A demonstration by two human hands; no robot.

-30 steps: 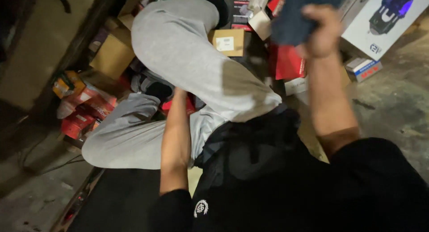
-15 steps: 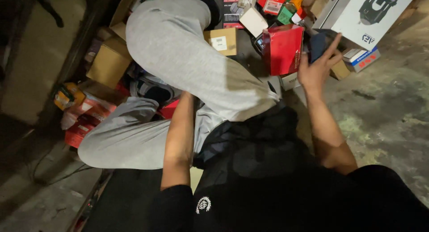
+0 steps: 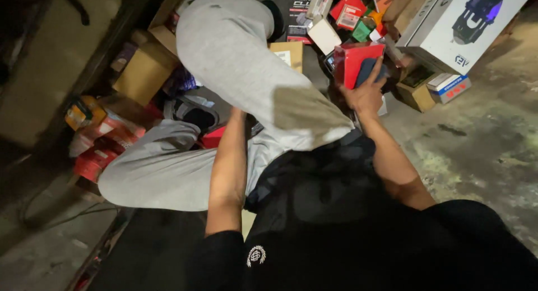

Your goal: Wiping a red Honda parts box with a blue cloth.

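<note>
One right hand (image 3: 367,92) grips a dark object (image 3: 367,70) against a red box (image 3: 358,58).

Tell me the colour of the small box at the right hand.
Red: the small cardboard box against the right hand, with a dark blue item; head view.

The floor (image 3: 476,151) is rough grey concrete, stained and mottled, with a dark patch on the right. A clutter of cardboard boxes (image 3: 147,72) and small coloured packages (image 3: 350,14) fills the far side, with a large white carton (image 3: 465,22) at the far right. A dark shelf frame (image 3: 95,61) runs along the left. The light is dim, brightest on the right floor.
</note>
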